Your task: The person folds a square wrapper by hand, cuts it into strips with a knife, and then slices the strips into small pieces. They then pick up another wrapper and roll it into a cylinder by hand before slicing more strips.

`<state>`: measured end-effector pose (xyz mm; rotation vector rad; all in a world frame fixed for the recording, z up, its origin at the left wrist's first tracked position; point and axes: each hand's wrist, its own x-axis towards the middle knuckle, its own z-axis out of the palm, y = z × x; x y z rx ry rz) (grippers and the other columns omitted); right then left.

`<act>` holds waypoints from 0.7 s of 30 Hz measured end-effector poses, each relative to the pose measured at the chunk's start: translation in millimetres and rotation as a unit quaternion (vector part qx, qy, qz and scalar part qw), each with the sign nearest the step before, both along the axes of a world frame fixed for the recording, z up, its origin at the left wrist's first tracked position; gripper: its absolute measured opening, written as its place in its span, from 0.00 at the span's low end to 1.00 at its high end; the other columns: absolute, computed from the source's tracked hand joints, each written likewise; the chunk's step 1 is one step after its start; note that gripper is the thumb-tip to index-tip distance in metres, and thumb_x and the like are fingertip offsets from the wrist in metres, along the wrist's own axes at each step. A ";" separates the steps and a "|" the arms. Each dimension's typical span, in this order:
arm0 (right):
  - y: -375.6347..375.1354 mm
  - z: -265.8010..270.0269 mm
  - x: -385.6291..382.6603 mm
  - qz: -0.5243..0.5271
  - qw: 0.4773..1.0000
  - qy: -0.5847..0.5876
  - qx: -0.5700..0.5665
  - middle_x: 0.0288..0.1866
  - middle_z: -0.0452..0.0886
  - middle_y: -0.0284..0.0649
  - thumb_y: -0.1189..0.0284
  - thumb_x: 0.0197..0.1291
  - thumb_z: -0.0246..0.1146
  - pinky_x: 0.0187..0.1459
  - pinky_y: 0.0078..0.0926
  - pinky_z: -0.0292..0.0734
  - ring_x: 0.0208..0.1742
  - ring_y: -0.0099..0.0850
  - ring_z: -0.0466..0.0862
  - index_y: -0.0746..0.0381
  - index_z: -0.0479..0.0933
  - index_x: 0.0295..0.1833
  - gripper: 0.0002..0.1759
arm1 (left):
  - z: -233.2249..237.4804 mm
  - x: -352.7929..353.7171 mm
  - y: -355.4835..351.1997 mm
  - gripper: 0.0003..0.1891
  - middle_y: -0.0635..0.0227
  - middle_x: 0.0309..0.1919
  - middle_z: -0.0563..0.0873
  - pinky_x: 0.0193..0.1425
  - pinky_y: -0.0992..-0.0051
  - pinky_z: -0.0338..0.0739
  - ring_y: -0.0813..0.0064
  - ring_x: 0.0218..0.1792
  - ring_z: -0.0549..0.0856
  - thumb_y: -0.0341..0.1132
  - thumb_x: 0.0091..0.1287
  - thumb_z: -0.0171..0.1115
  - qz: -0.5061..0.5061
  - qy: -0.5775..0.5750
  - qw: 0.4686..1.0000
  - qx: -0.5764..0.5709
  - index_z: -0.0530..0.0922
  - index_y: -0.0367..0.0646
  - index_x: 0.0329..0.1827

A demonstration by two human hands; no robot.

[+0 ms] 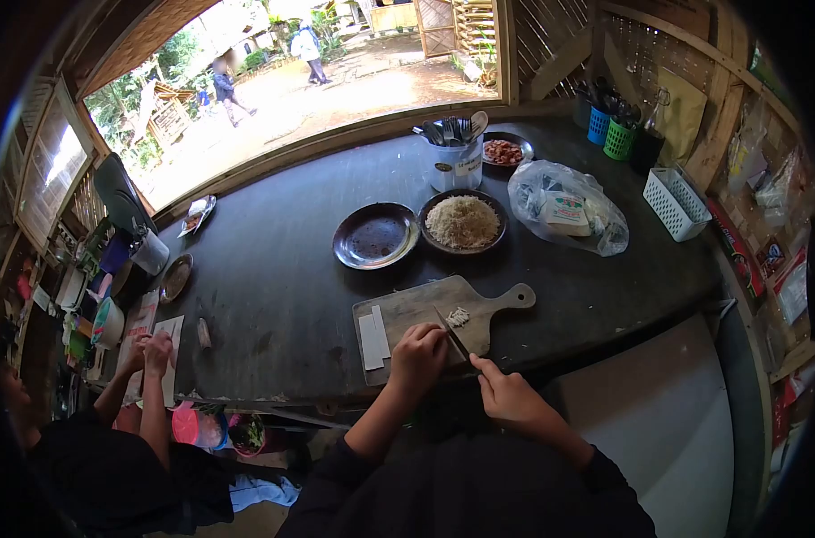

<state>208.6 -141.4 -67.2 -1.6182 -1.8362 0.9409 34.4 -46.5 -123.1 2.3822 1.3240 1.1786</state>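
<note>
My right hand [513, 393] grips a knife [454, 335], its blade pointing up and to the left over the cutting board [425, 303]. Close beside the blade, my left hand [418, 357] rests on the board with its fingers curled; whatever they press on is hidden beneath them. A small heap of pale chopped pieces [459, 316] lies just beyond the knife tip. On the board's left end are flat white strips [372, 337]. Behind the board stand a bare dark plate [376, 236] and a plate heaped with pale shredded food [462, 221].
A utensil bucket [454, 167], a bowl of reddish pieces [506, 150] and a plastic bag [569, 212] stand toward the back. A white basket [676, 204] is at right. To the left, a co-worker's hands [152, 346] are over paper [167, 359].
</note>
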 end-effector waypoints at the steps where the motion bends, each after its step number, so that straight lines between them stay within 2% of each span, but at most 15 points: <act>1: 0.0 0.3 -0.6 0.003 1.000 -0.017 0.012 0.25 0.78 0.59 0.72 0.68 0.51 0.33 0.46 0.75 0.30 0.54 0.82 0.60 0.67 0.67 0.22 | 0.1 0.0 0.2 0.06 0.65 0.39 0.86 0.48 0.66 0.80 0.60 0.42 0.85 0.29 0.56 0.65 -0.001 0.000 1.000 -0.002 0.83 0.41 0.36; 5: 2.4 0.6 -1.7 0.010 0.998 -0.054 0.004 0.26 0.79 0.59 0.71 0.67 0.52 0.33 0.50 0.75 0.30 0.55 0.82 0.59 0.67 0.67 0.22 | -2.1 -0.4 1.3 0.06 0.65 0.40 0.86 0.48 0.66 0.80 0.60 0.42 0.85 0.29 0.56 0.64 0.000 0.004 1.000 -0.007 0.83 0.41 0.37; 7: 4.8 -2.0 -1.9 0.011 0.998 -0.065 0.000 0.26 0.80 0.59 0.68 0.67 0.52 0.37 0.54 0.77 0.31 0.59 0.82 0.57 0.68 0.66 0.22 | -0.9 -0.3 1.3 0.06 0.64 0.40 0.86 0.48 0.66 0.79 0.60 0.43 0.85 0.28 0.56 0.64 -0.004 0.002 1.000 -0.004 0.83 0.41 0.36; 14: 14.7 -14.1 -4.8 0.006 0.996 -0.085 0.009 0.27 0.80 0.61 0.68 0.67 0.51 0.37 0.55 0.77 0.32 0.59 0.82 0.54 0.68 0.67 0.22 | 2.3 0.6 -0.7 0.06 0.64 0.40 0.86 0.49 0.65 0.79 0.59 0.43 0.84 0.28 0.55 0.64 -0.005 0.000 1.000 -0.006 0.83 0.40 0.36; 16: 14.0 -20.1 -4.5 -0.004 0.998 -0.065 0.023 0.28 0.80 0.61 0.68 0.68 0.51 0.37 0.55 0.77 0.33 0.59 0.82 0.53 0.67 0.67 0.22 | 1.9 0.5 -0.1 0.06 0.65 0.40 0.85 0.49 0.68 0.79 0.62 0.44 0.84 0.29 0.58 0.63 -0.001 0.023 1.000 0.008 0.82 0.40 0.37; 21: 0.1 -10.7 -0.1 -0.013 0.998 -0.056 0.001 0.27 0.80 0.60 0.68 0.68 0.51 0.38 0.55 0.77 0.33 0.59 0.82 0.53 0.67 0.67 0.22 | 4.8 1.6 -1.7 0.05 0.65 0.39 0.85 0.49 0.67 0.79 0.62 0.44 0.83 0.29 0.58 0.63 0.004 0.024 1.000 0.013 0.82 0.40 0.36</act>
